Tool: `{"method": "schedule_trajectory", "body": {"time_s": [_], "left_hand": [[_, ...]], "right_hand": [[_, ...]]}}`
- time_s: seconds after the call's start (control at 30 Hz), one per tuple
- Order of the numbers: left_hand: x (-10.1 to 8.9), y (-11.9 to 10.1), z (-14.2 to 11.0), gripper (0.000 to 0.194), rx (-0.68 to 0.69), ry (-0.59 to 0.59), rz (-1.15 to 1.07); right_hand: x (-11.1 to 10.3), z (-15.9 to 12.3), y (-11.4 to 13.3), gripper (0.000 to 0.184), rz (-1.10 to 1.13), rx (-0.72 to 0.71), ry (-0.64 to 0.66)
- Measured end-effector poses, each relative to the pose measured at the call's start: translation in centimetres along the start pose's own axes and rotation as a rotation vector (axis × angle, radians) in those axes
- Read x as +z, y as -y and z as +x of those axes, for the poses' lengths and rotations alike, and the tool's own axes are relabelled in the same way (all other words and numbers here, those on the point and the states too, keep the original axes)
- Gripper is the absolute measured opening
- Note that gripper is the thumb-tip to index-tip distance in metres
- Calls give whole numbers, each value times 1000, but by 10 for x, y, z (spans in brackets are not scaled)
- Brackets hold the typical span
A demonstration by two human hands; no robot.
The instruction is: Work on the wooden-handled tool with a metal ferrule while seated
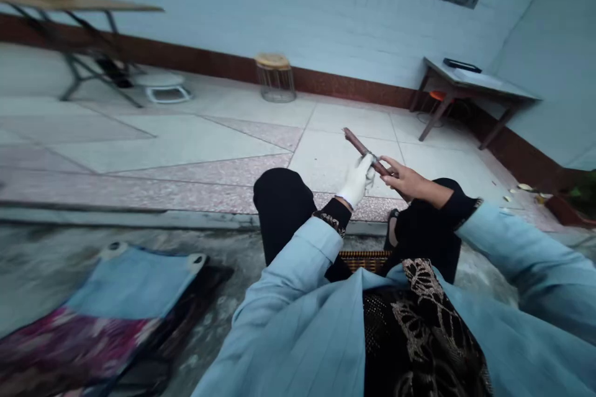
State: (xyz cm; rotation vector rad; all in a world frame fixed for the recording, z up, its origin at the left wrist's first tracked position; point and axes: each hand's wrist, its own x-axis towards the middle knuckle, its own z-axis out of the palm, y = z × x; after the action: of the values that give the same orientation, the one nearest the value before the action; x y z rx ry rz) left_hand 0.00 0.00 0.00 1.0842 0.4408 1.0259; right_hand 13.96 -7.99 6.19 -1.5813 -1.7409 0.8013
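A reddish-brown stick [356,141] with a rough upper end slants above my lap, its tip pointing up and left. My left hand [356,181], in a white glove, is closed around the middle of it. A small greyish, shiny bit shows by the gloved fingers, too blurred to name. Bare, my right hand [403,178] grips the lower end of the stick between thumb and fingers. Part of that end is hidden behind the fingers. Both hands are close together, just beyond my knees.
A patterned folding chair [135,285] lies at the lower left on the concrete. Beyond the raised tiled floor stand a wooden-topped table [93,3], a white stool [162,82], a round stool [274,62] and a desk [484,84]. Scraps [525,187] and a planter [572,211] are at right.
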Motion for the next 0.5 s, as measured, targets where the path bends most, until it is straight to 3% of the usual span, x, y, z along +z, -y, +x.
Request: {"method": "schedule_trajectory", "body": {"time_s": [0.07, 0.17, 0.23, 0.33, 0.4, 0.47, 0.5], "left_hand": [[-8, -4, 3, 44, 4, -20, 124], [-22, -12, 6, 42, -7, 51, 375], [-29, -20, 6, 37, -20, 172, 577], [-36, -34, 10, 34, 26, 396, 887], [-39, -44, 15, 30, 72, 508, 1091], [-45, -53, 22, 24, 70, 567, 1258], [-48, -56, 25, 21, 51, 590, 1304]], "right_hand": [[15, 19, -10, 71, 135, 52, -13], [9, 40, -12, 67, 202, 32, -89], [-7, 54, -13, 65, 84, -4, -187], [-26, 69, -23, 59, -329, -34, -325], [-25, 71, -36, 46, -510, 39, -230], [-12, 67, -49, 27, -488, 156, 107], [-5, 63, -55, 19, -450, 160, 199]]}}
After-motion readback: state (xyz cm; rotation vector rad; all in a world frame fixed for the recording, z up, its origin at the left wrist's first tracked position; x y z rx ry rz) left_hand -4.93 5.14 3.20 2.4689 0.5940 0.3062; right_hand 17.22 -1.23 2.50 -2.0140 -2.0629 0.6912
